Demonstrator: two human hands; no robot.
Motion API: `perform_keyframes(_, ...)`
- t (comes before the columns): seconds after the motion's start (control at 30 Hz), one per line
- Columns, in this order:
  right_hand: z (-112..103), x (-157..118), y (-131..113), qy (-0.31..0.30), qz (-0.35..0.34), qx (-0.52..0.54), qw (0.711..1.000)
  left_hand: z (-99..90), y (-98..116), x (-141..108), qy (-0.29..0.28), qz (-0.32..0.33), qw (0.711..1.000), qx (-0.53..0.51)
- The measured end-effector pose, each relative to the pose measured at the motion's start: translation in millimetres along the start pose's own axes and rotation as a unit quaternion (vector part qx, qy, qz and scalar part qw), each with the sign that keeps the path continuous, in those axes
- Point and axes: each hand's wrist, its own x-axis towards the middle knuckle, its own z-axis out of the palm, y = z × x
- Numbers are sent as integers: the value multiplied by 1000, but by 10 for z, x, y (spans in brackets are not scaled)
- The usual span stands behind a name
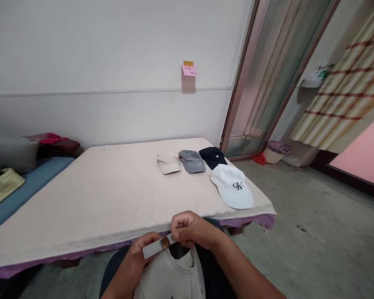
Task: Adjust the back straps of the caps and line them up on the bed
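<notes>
A beige baseball cap (165,276) rests over my lap with its back opening and strap facing up. My left hand (137,257) is closed on the cap's left side, beside the loose end of the strap (152,248). A brass-coloured buckle (165,243) sits on that strap. With thumb and fingers, my right hand (195,230) pinches the strap just right of the buckle. The cap's brim is out of sight.
On the bed (112,199) lie a cream cap (168,162), a grey cap (192,161), a navy cap (213,157) and a white cap (232,185) with black letters. A grey pillow (12,153) is at far left. A waste bin (274,153) stands near the sliding door.
</notes>
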Motion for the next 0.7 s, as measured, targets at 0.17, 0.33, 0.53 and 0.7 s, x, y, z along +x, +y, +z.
perform_keyframes(0.17,-28,-195,-45,23,-18,-18,999,71,-138,0,54,28,998,-10)
perform_keyframes(0.33,-36,-325,-38,46,-22,-31,998,73,-79,-7,-71,26,997,11)
perform_keyframes(0.53,6,-370,-43,75,-11,-80,994,126,112,43,-95,66,975,189)
perform_keyframes(0.7,-14,-397,-72,64,-31,-59,996,157,72,100,-108,58,983,133)
